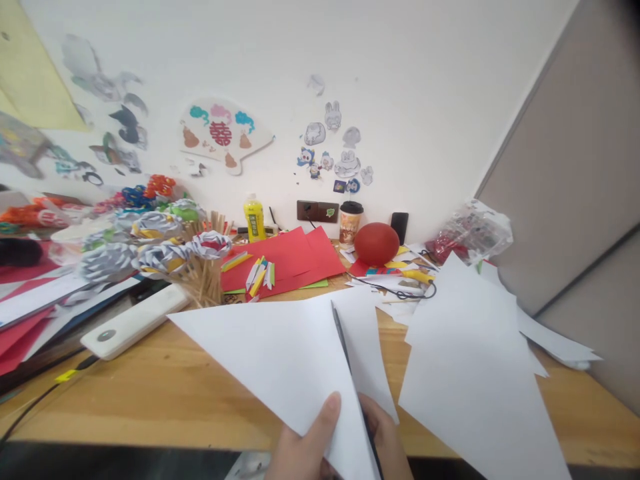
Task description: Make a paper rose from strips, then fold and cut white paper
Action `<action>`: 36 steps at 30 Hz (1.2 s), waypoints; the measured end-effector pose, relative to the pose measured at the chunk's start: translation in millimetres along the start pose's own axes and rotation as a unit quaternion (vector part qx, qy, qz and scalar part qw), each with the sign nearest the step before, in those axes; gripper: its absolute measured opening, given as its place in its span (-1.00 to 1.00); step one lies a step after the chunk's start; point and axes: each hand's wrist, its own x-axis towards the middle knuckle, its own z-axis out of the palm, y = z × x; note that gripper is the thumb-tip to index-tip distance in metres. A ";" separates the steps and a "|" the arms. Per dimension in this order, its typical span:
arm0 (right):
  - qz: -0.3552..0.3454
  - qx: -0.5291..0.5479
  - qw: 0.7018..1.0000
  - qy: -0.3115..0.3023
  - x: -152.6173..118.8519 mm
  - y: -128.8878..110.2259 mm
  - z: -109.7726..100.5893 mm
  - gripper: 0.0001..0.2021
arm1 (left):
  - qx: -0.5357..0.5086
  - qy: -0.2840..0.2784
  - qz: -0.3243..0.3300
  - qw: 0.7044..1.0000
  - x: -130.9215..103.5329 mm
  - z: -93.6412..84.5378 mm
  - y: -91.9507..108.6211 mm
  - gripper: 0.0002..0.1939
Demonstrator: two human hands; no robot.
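A white sheet of paper (270, 353) is held up over the table's front edge. My left hand (307, 443) pinches its lower part, thumb on top and the other fingers underneath. Dark scissors (341, 333) stand between this piece and a second white flap (367, 340) on the right, their blade pointing away from me. My right hand (385, 437) is closed round the scissors' lower part; the paper partly hides its fingers and the handles.
White sheets (465, 360) lie on the right of the wooden table (150, 393). Red paper (280, 257), a yellow bottle (255, 219), a lidded cup (350, 223) and a red balloon (377, 244) are behind. At left are a white power strip (135, 323) and paper flowers (160, 257) on sticks.
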 end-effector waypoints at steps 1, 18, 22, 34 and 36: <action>-0.005 -0.001 1.000 -0.002 0.5 0.8 -0.2 -0.57 | -0.016 -0.012 -0.010 1.000 -1.6 1.3 1.4 -0.63; 0.023 -0.017 0.999 0.019 13.7 0.9 0.3 -0.64 | -0.020 0.000 -0.037 0.999 10.7 -8.0 -15.3 -0.56; -0.009 -0.032 0.999 0.019 16.4 8.8 1.0 -0.67 | -0.038 0.004 -0.045 0.998 10.4 -5.8 -13.8 -0.57; -0.003 -0.017 1.000 -0.005 33.4 4.9 1.6 -0.71 | 0.015 0.048 -0.030 0.998 9.3 -4.2 -11.5 -0.59; -0.012 -0.025 1.000 -0.009 38.7 6.0 1.0 -0.72 | -0.012 0.038 -0.035 0.999 10.3 -2.7 -11.3 -0.57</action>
